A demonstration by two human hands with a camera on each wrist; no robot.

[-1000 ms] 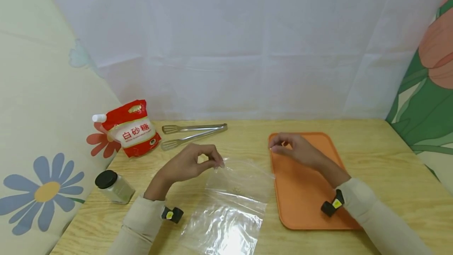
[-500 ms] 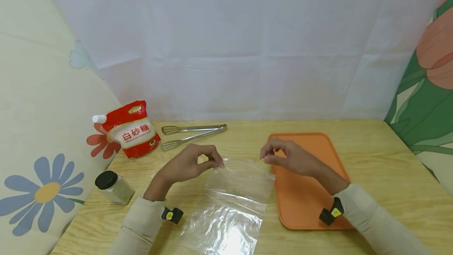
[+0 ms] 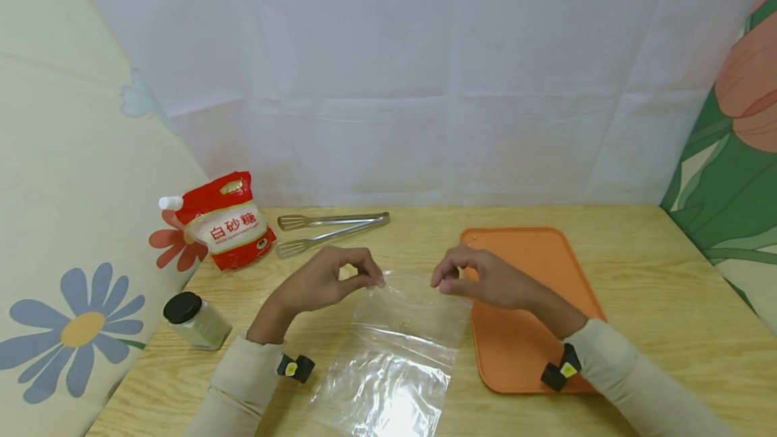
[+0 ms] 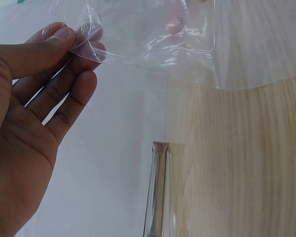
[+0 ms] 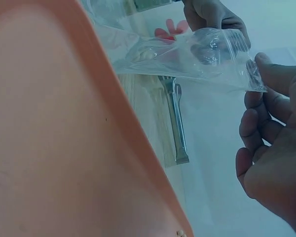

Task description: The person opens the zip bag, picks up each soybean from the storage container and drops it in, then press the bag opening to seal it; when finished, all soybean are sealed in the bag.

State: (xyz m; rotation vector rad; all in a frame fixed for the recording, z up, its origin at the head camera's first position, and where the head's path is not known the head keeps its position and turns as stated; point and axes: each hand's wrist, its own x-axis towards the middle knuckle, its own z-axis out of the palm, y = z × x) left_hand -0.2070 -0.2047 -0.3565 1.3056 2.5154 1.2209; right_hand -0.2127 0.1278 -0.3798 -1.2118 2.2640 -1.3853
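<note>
My left hand (image 3: 330, 278) pinches the upper left corner of a clear zip bag (image 3: 413, 339) between thumb and fingers. In the left wrist view the plastic folds at those fingertips. A few small pale pieces (image 3: 405, 324) show inside the bag. My right hand (image 3: 479, 278) is at the bag's upper right, by its opening, with fingers curled and thumb near the index finger. The right wrist view has the plastic covering part of its fingertips; whether a piece sits between them is hidden. Behind its wrist lies an orange tray (image 3: 516, 356), with small pale pieces (image 5: 180, 233) at one corner.
Metal tongs (image 3: 334, 229) lie on the wooden table (image 3: 643, 268) behind my left hand. A red and white sugar pouch (image 3: 227, 221) with a white cap stands at the left. Nearer is a clear jar (image 3: 197, 321) with a black lid. A white cloth (image 3: 425, 86) hangs behind.
My right hand has moved left and toward me, from the tray's far left corner to the bag's opening. The left hand and the bag have stayed in place.
</note>
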